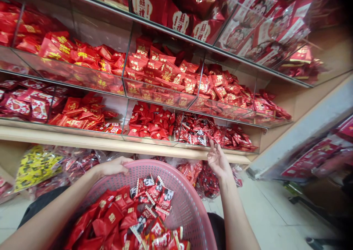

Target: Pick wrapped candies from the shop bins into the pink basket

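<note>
A pink perforated plastic basket (190, 194) holds several red packets (111, 215) on its left and smaller red, black and white packets (164, 198) towards its right. My left hand (116, 166) grips the basket's far rim, fingers over the edge. Right of the basket, my right hand (216, 158) is raised in front of the lowest shelf's wooden edge, its fingers apart and nothing seen in them. Just beyond its fingertips is a clear-fronted compartment of red and black packets (197, 130). Another compartment, of plain red packets (151, 121), lies to its left.
Tiered shelves with clear dividers hold red packets (168, 71) above. Under the wooden ledge (68, 138) lie a bag of yellow packets (37, 165) and bags of red ones (208, 180). Tiled floor (271, 202) shows at right, with dark metal legs (311, 213).
</note>
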`<state>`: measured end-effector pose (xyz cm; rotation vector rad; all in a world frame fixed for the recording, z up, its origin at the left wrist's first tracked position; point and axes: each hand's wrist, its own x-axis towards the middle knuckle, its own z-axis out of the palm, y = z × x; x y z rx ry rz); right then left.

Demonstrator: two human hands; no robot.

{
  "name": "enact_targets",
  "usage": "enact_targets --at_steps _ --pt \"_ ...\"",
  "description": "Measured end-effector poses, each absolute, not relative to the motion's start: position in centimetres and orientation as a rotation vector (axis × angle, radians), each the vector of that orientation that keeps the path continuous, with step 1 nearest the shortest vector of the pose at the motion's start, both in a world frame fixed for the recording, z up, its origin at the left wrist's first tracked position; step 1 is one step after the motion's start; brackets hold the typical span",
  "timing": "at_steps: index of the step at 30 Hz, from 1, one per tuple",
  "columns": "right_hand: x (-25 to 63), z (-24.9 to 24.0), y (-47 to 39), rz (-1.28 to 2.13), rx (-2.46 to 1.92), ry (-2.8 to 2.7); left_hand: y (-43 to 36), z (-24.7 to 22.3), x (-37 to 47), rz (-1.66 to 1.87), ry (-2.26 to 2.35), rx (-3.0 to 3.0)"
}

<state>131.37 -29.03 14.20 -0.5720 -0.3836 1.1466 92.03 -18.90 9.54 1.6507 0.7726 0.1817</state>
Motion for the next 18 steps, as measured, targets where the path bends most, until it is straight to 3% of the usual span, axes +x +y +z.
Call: enact_targets --at_steps 12,18 --pt "130.1 14.9 -29.7 1.14 -0.622 -0.637 -18.5 8.7 92.0 0.187 0.794 1.643" --pt "124.5 15.9 -31.7 1.308 -0.947 -1.185 -18.8 8.7 92.1 0.183 0.797 1.626"
